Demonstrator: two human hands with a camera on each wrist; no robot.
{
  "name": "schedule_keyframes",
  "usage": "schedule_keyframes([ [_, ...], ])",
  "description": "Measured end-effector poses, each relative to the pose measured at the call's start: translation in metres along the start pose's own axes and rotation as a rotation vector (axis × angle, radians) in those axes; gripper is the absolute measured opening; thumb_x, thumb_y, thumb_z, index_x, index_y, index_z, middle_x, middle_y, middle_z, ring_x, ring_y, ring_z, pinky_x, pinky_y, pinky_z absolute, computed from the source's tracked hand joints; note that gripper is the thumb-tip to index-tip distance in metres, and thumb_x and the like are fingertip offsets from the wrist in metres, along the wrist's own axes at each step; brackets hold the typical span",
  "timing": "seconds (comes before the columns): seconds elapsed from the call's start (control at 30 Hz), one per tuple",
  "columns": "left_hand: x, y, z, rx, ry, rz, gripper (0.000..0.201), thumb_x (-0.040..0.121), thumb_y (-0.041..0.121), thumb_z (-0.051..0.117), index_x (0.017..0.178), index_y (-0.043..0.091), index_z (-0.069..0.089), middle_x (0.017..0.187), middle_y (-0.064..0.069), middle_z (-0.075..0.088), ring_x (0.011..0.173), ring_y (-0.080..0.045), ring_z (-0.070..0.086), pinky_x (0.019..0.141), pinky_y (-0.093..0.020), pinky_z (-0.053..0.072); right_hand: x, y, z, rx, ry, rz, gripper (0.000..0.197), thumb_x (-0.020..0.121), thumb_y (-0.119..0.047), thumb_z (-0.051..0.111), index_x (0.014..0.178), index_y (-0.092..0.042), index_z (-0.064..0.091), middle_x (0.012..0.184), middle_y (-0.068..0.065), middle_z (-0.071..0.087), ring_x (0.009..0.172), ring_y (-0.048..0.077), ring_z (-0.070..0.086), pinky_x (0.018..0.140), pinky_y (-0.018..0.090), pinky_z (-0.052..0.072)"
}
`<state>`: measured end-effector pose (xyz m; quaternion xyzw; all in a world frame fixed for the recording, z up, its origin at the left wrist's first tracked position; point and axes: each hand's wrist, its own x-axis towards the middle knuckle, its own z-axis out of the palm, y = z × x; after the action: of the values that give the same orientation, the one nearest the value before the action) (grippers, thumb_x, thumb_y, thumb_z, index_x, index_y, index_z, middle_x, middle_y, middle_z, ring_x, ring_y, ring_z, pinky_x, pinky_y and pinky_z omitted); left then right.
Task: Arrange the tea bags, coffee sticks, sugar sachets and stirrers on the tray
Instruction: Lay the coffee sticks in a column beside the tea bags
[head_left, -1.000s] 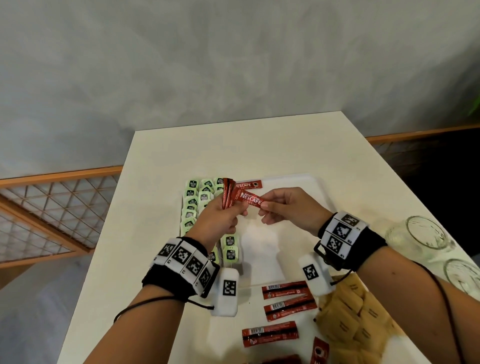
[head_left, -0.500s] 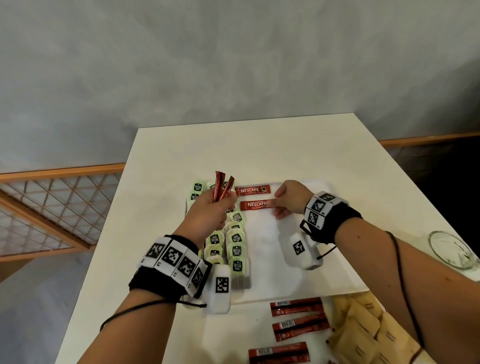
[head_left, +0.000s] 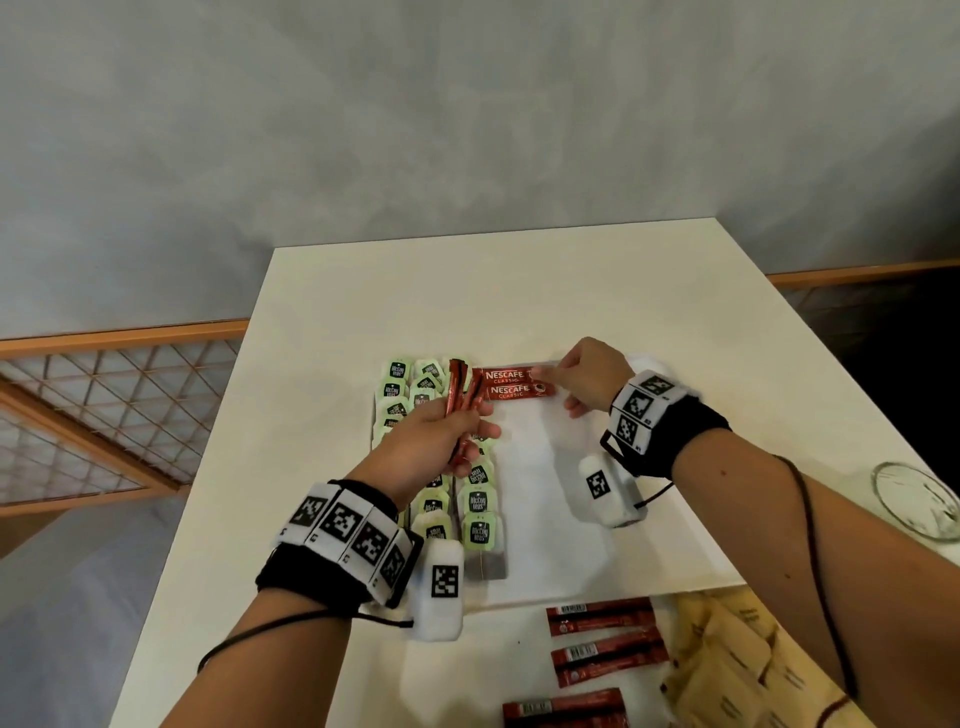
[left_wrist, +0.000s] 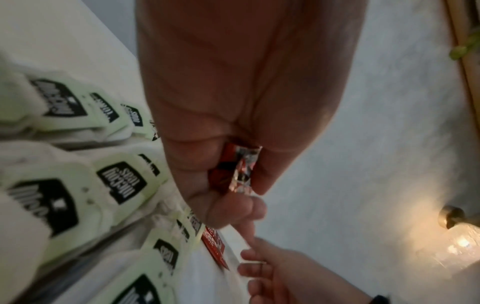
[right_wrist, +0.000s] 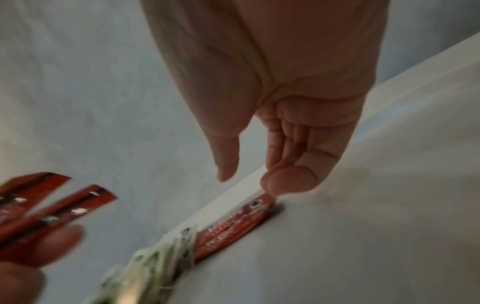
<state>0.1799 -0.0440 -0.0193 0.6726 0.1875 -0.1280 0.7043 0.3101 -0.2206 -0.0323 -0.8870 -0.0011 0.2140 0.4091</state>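
Over the tea bags, my left hand (head_left: 465, 434) grips two red coffee sticks (head_left: 458, 387) upright; their foil ends show in its fist (left_wrist: 240, 170). Two more Nescafe coffee sticks (head_left: 511, 383) lie side by side along the far edge of the white tray (head_left: 545, 551). My right hand (head_left: 558, 387) touches their right ends with straight fingers, and one fingertip (right_wrist: 283, 183) presses on a stick end (right_wrist: 233, 226). Green-tagged tea bags (head_left: 478, 501) fill two columns on the tray's left side (left_wrist: 116, 181).
The white table (head_left: 493, 291) carries several loose coffee sticks (head_left: 605, 654) and a heap of brown sugar sachets (head_left: 737, 665) in front of the tray. A glass (head_left: 919, 504) stands at the right edge. A grey wall stands beyond the table's far edge.
My right hand took one stick from the left hand's bunch, laid it on the tray beside the first and slid it snug against it. The left hand keeps its sticks.
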Motion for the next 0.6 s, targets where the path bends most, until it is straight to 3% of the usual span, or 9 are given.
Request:
schedule_keyframes([
  [0.07,-0.002,-0.002,0.003,0.174,-0.022,0.059,0.021,0.102,0.016,0.046,0.116,0.011,0.061,0.095,-0.002,0.071,0.06,-0.009,0.053,0.051,-0.022,0.044,-0.013,-0.003,-0.004,0.028,0.03,-0.068,0.049,0.088,-0.05,0.063,0.083,-0.001,0.059,0.073,0.011,0.066,0.052,0.02,0.059,0.052,0.028,0.052],
  [0.2,-0.006,-0.002,0.015,0.562,0.007,0.178,0.022,0.098,0.021,0.053,0.119,0.021,0.058,0.102,0.009,0.066,0.076,-0.006,0.054,0.058,-0.017,0.039,-0.045,-0.012,-0.007,0.359,-0.257,-0.005,0.046,0.091,-0.049,0.058,0.1,-0.005,0.067,0.074,0.008,0.063,0.05,0.017,0.052,0.05,0.027,0.046],
  [0.3,-0.011,0.002,0.025,0.594,-0.005,0.229,0.023,0.098,0.022,0.055,0.121,0.02,0.057,0.09,0.01,0.059,0.07,-0.003,0.05,0.058,-0.017,0.036,-0.063,-0.006,-0.005,0.444,-0.355,-0.119,0.023,0.094,-0.024,0.061,0.1,-0.004,0.068,0.078,0.01,0.064,0.056,0.017,0.057,0.055,0.028,0.053],
  [0.4,-0.017,0.002,0.026,0.565,-0.039,0.234,0.02,0.098,0.026,0.056,0.117,0.021,0.06,0.089,0.006,0.064,0.072,-0.011,0.055,0.064,-0.019,0.04,-0.073,0.006,-0.009,0.512,-0.314,-0.202,0.012,0.09,-0.002,0.063,0.101,-0.003,0.068,0.079,0.011,0.066,0.062,0.017,0.062,0.06,0.026,0.056],
  [0.47,-0.022,-0.001,0.022,0.424,-0.048,0.203,0.017,0.099,0.026,0.054,0.111,0.021,0.065,0.095,0.006,0.069,0.069,-0.009,0.053,0.065,-0.023,0.04,-0.078,0.012,-0.015,0.517,-0.243,-0.252,0.016,0.089,0.0,0.064,0.103,-0.005,0.069,0.077,0.008,0.067,0.061,0.016,0.062,0.06,0.026,0.056],
  [0.6,-0.031,-0.009,0.015,0.233,-0.009,0.105,0.014,0.099,0.026,0.054,0.102,0.019,0.066,0.088,0.007,0.071,0.059,-0.006,0.04,0.057,-0.023,0.034,-0.087,0.02,-0.023,0.478,-0.159,-0.329,0.02,0.086,-0.003,0.068,0.106,-0.004,0.068,0.072,0.006,0.069,0.059,0.015,0.062,0.057,0.023,0.053],
])
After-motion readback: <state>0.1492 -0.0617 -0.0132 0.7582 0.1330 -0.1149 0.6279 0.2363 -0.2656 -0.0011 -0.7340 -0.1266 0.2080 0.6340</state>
